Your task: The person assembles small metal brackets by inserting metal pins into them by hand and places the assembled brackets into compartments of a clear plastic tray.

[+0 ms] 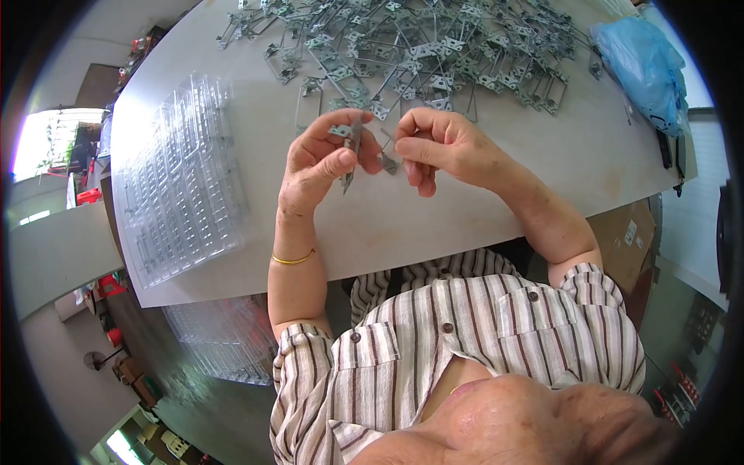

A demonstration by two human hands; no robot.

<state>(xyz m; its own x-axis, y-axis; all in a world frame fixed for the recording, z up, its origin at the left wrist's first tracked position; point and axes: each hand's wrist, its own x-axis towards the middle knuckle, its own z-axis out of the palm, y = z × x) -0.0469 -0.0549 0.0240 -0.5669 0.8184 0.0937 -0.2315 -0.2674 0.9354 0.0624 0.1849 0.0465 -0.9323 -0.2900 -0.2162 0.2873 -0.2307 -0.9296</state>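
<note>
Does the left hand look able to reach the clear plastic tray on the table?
Likely yes: bare tabletop separates left hand and tray, though that hand holds a metal bracket.

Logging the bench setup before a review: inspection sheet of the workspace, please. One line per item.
Surface: white table, bare along the near edge.
Job's things: tangled pile of metal brackets on the far side; clear plastic trays on the left.
Clutter: blue plastic bag at the table's right side.
Grips: left grip closed on a metal piece; right grip has curled fingers, contents unclear.
Cables: nothing seen that is clearly a cable.
Surroundings: cardboard box below the right edge; more clear plastic below the left.
</note>
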